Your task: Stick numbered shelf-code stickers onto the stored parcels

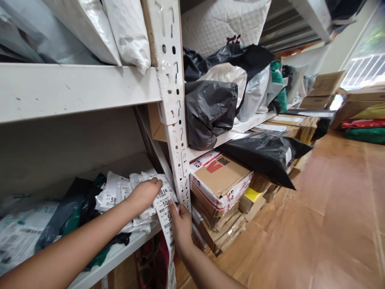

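Observation:
A long strip of white printed labels hangs over the shelf's front edge, its large numbers beginning with 50. My right hand pinches the strip along its right side, thumb on top. My left hand is closed, its fingertips at the edge of a white label reading about 5016; whether that label is part of the strip or on a parcel, I cannot tell. Beneath and beside my left hand lie several white plastic parcels, one with a "50" sticker. The palm sides of both hands are hidden.
A perforated white shelf post stands just beyond my hands. Dark and green parcels lie along the lower shelf. Right of the post are a taped cardboard box and black bags, beside a brown floor.

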### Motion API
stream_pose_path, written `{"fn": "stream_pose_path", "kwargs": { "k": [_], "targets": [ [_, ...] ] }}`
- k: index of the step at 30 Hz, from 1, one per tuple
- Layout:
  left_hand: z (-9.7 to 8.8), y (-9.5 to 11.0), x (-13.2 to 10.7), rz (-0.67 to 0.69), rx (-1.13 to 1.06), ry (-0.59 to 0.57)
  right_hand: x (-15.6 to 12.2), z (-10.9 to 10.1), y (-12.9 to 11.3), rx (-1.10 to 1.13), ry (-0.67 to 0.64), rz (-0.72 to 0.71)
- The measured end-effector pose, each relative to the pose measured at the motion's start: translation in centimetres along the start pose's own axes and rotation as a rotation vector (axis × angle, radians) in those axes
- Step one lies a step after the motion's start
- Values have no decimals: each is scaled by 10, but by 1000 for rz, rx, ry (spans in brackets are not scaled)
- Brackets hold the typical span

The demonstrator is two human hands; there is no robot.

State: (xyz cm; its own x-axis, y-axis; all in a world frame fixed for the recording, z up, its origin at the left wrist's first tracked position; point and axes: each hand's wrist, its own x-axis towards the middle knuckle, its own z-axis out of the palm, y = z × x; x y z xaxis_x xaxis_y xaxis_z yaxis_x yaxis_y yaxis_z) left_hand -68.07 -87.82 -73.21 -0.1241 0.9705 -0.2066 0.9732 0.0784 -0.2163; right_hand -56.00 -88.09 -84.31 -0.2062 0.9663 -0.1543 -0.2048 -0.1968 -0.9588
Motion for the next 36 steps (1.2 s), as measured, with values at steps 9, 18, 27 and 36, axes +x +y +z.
{"fn": "stream_pose_path", "kwargs": {
  "k": [9,18,27,36],
  "targets": [
    [1,-1,-5,-1,-60,-6,-3,-6,-4,-29,-23,-1],
    [-3,1,-5,-23,-77,-33,-2,-6,-6,-31,-15,3],
    [0,1,-4,-24,-69,-38,-2,-7,-2,-23,-23,-24],
    [-1,0,-5,-26,-73,-23,-9,-10,-2,-20,-92,-67]
  ]
}}
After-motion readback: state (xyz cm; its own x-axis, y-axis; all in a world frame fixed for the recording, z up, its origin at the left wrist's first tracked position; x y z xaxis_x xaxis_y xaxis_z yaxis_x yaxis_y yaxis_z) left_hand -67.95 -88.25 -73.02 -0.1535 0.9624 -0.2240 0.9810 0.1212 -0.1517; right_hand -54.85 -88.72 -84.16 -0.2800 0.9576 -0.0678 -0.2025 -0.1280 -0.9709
